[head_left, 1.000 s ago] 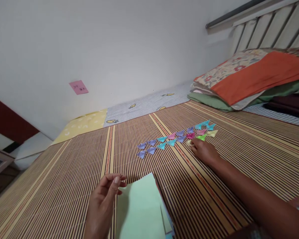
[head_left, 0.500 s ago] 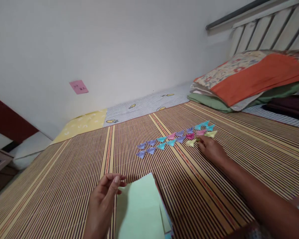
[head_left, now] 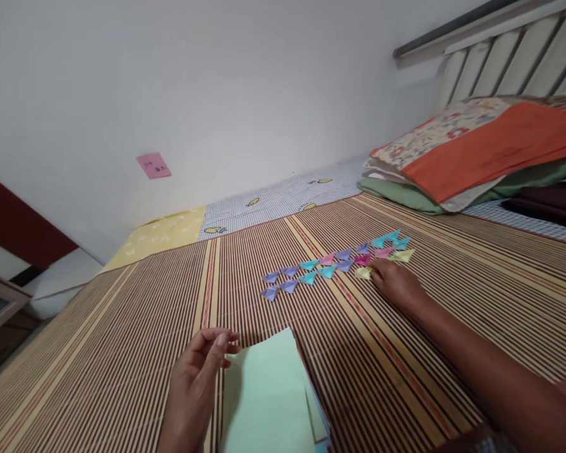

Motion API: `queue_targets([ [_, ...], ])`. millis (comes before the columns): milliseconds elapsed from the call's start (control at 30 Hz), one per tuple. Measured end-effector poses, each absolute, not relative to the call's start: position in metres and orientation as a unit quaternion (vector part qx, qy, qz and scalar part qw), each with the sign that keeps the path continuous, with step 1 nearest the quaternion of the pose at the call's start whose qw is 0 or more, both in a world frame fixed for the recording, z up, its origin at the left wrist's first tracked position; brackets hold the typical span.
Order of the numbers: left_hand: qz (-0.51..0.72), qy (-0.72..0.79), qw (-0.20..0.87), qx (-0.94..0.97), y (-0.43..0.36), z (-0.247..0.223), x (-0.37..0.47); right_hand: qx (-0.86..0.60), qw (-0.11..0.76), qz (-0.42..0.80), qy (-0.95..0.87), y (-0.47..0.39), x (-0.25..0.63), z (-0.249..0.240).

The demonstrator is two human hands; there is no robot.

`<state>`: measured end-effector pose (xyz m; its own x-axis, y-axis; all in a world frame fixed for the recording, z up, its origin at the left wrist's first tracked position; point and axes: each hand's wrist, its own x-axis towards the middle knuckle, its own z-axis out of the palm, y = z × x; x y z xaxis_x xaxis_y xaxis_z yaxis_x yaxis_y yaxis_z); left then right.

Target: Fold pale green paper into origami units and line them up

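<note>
Small folded paper boats in purple, turquoise (head_left: 308,278), pink and yellow stand in slanting rows on a striped mat (head_left: 136,352). My right hand (head_left: 397,280) reaches in at the right end of the rows, fingers pinched low at a yellow-green paper boat (head_left: 392,257), which it mostly hides. Its fingertips come close to a pale yellow boat (head_left: 363,273); I cannot tell whether they touch it. My left hand (head_left: 202,368) hovers with loosely bent, empty fingers, thumb apart, beside the upper left corner of a stack of pale green paper (head_left: 266,390).
Folded bedding (head_left: 490,151) with an orange cover lies at the right, by a slatted headboard (head_left: 514,63). A dark folded cloth (head_left: 547,202) is near it. Behind the mat are a checked sheet (head_left: 283,200) and the wall, bearing a pink note (head_left: 153,165).
My right hand has shifted slightly left along the boats, its fingertips closer to the pale yellow one. My left hand stays beside the paper. The whole view has moved a little.
</note>
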<state>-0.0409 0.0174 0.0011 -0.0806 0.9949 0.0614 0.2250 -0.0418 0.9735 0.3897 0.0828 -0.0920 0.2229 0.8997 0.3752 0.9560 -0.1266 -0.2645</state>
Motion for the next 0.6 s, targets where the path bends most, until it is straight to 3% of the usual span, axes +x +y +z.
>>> queue_targets([
  [200,0.488,0.552,0.413,0.535,0.016,0.001,-0.044,-0.725,0.326,-0.049,-0.605,0.074,0.385,-0.072],
  [333,0.563,0.546,0.367,0.500,0.014,0.005,-0.048,-0.686,0.390,-0.022,-0.614,0.044,0.362,-0.060],
  [467,0.616,0.524,0.324,0.490,0.007,0.017,-0.050,-0.624,0.398,0.048,-0.671,-0.007,0.310,-0.058],
  [600,0.577,0.542,0.309,0.527,-0.017,0.024,-0.050,-0.514,0.403,0.157,-0.740,-0.060,0.254,-0.055],
])
